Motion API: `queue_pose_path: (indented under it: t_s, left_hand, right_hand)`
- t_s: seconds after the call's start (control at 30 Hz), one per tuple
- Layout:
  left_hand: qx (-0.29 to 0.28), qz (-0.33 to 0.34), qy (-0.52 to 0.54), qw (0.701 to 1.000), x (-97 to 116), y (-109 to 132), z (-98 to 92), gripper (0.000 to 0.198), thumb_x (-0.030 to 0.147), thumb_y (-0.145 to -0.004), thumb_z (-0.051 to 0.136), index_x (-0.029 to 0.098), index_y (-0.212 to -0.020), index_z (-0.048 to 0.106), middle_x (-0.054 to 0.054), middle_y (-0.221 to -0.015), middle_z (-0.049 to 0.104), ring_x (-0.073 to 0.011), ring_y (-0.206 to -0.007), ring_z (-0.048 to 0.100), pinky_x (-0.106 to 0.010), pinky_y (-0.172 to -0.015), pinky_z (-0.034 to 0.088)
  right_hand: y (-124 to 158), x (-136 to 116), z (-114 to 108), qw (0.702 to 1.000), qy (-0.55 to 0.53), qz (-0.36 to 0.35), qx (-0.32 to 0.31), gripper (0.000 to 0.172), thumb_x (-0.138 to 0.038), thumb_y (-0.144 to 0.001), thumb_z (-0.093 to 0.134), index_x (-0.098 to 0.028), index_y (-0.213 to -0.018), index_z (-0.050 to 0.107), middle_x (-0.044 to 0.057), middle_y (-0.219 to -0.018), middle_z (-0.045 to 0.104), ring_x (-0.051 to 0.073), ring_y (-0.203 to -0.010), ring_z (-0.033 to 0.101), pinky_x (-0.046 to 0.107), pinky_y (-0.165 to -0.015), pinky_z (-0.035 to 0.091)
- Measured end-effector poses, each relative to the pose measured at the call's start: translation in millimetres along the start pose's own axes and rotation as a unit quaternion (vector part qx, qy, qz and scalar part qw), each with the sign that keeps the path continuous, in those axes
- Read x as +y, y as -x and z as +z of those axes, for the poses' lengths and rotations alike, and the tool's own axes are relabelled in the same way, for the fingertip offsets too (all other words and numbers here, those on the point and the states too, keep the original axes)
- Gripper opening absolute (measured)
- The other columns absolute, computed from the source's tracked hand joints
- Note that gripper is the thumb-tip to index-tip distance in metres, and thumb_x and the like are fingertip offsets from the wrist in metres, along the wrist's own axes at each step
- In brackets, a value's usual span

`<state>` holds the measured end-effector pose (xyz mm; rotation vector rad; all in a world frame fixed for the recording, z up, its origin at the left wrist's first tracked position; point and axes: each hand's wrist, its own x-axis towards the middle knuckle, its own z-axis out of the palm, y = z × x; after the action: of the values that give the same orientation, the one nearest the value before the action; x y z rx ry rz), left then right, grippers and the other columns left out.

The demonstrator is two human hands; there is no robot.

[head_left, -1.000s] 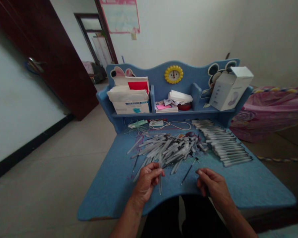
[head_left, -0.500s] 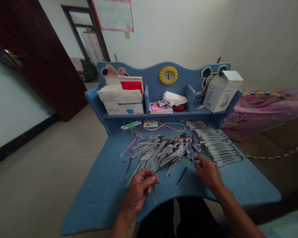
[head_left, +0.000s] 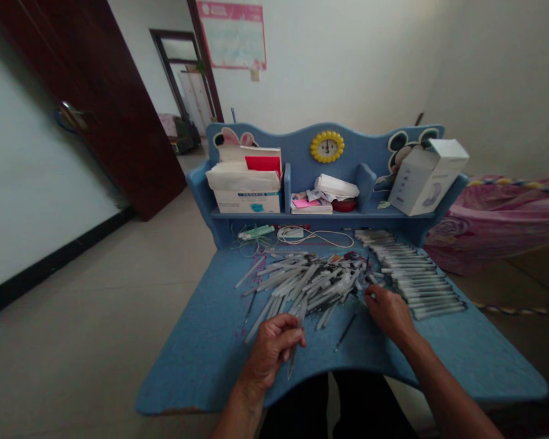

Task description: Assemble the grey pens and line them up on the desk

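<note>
I have a slim, translucent plastic tube [head_left: 291, 364] pinched in the left hand [head_left: 274, 346], a heap of smooth, straight tubes [head_left: 302, 280] at its one o'clock. The right hand [head_left: 390, 310] reaches forward, fingers curled narrow, a row of pens [head_left: 423, 283] at its one o'clock; whether it grips anything, I can't tell.

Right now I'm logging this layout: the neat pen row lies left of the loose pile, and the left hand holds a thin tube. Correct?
No: the head view shows the neat pen row right of the loose pile; the left hand holds a thin tube.
</note>
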<state>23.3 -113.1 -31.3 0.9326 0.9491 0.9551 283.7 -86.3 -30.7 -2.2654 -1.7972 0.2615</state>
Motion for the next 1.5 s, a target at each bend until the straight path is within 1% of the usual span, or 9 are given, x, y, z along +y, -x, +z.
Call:
queue_pose_path:
  t_s: [0.07,0.13,0.2,0.27,0.37,0.47,0.93,1.33,1.5]
  left_hand:
    - [-0.006,0.002,-0.013,1.0,-0.2,0.2,-0.3,0.019,0.026,-0.061,0.068,0.013,-0.072,0.06,-0.002,-0.054,0.065,-0.0023,-0.032,0.031,-0.017,-0.035,0.016]
    - [-0.011,0.002,-0.024,1.0,-0.7,0.5,-0.5,0.019,0.028,-0.061,0.067,0.013,-0.071,0.061,-0.002,-0.053,0.065,-0.0025,-0.032,0.03,-0.018,-0.034,0.015]
    - [-0.014,-0.001,-0.029,0.999,-1.2,1.0,-0.4,0.019,0.029,-0.061,0.067,0.013,-0.071,0.061,-0.002,-0.052,0.065,-0.0026,-0.031,0.029,-0.018,-0.034,0.015]
    - [-0.021,-0.005,-0.035,0.999,-1.3,1.6,0.0,0.02,0.029,-0.061,0.066,0.013,-0.071,0.062,-0.002,-0.051,0.064,-0.0027,-0.031,0.029,-0.018,-0.034,0.014]
    - [-0.037,-0.008,-0.053,0.998,-0.5,2.7,1.1,0.02,0.028,-0.059,0.066,0.012,-0.07,0.063,-0.002,-0.05,0.063,-0.0029,-0.031,0.029,-0.018,-0.033,0.015]
    - [-0.051,-0.01,-0.073,0.996,1.0,3.5,2.0,0.02,0.029,-0.059,0.066,0.012,-0.069,0.065,-0.001,-0.05,0.063,-0.0032,-0.031,0.029,-0.018,-0.033,0.015]
    - [-0.084,-0.015,-0.094,0.992,4.3,5.9,3.2,0.014,0.027,-0.059,0.066,0.013,-0.059,0.065,0.0,-0.046,0.058,-0.0031,-0.033,0.027,-0.02,-0.036,0.015]
    - [-0.09,-0.037,-0.095,0.991,0.8,5.4,1.8,0.012,0.024,-0.058,0.066,0.013,-0.063,0.065,0.001,-0.046,0.059,-0.0036,-0.033,0.028,-0.02,-0.036,0.015]
    - [-0.102,-0.041,-0.099,0.989,0.4,5.2,1.1,0.014,0.025,-0.057,0.067,0.013,-0.064,0.065,0.0,-0.046,0.059,-0.0043,-0.034,0.031,-0.02,-0.037,0.017]
  right_hand:
    - [6.9,-2.6,-3.4,0.993,-0.108,-0.017,0.034,0.021,-0.028,-0.082,0.045,-0.021,-0.085,0.064,0.005,-0.071,0.069,0.021,-0.069,0.064,0.029,-0.061,0.041]
    - [16.0,-9.0,-7.6,0.964,-0.264,-0.038,0.023,0.014,-0.03,-0.078,0.052,-0.02,-0.078,0.063,0.002,-0.058,0.065,0.019,-0.059,0.062,0.028,-0.058,0.041]
    - [25.8,-18.6,-12.7,0.906,-0.42,-0.052,-0.027,0.012,-0.031,-0.073,0.06,-0.019,-0.076,0.062,-0.002,-0.05,0.061,0.017,-0.051,0.059,0.027,-0.056,0.042]
    - [34.1,-29.5,-18.4,0.843,-0.529,-0.062,-0.078,0.014,-0.029,-0.069,0.066,-0.017,-0.076,0.062,-0.003,-0.049,0.06,0.015,-0.049,0.057,0.025,-0.054,0.042]
    - [41.3,-44.3,-25.6,0.784,-0.606,-0.065,-0.12,0.017,-0.027,-0.064,0.072,-0.016,-0.073,0.064,-0.003,-0.048,0.06,0.012,-0.047,0.056,0.025,-0.054,0.043]
    - [43.7,-54.6,-28.3,0.76,-0.631,-0.068,-0.139,0.018,-0.029,-0.062,0.074,-0.016,-0.074,0.067,-0.003,-0.047,0.06,0.012,-0.048,0.057,0.025,-0.055,0.045]
    - [42.0,-66.1,-16.0,0.788,-0.582,-0.112,-0.168,0.017,-0.031,-0.068,0.068,-0.016,-0.077,0.069,-0.003,-0.047,0.06,0.011,-0.047,0.055,0.024,-0.051,0.043]
    - [42.3,-65.7,-25.6,0.82,-0.515,-0.157,-0.195,0.012,-0.026,-0.071,0.061,-0.016,-0.072,0.066,-0.005,-0.044,0.055,0.009,-0.042,0.05,0.021,-0.045,0.04]
    - [40.5,-61.3,-23.4,0.808,-0.513,-0.169,-0.234,0.014,-0.028,-0.071,0.062,-0.016,-0.073,0.067,-0.006,-0.045,0.054,0.008,-0.041,0.05,0.02,-0.045,0.039]
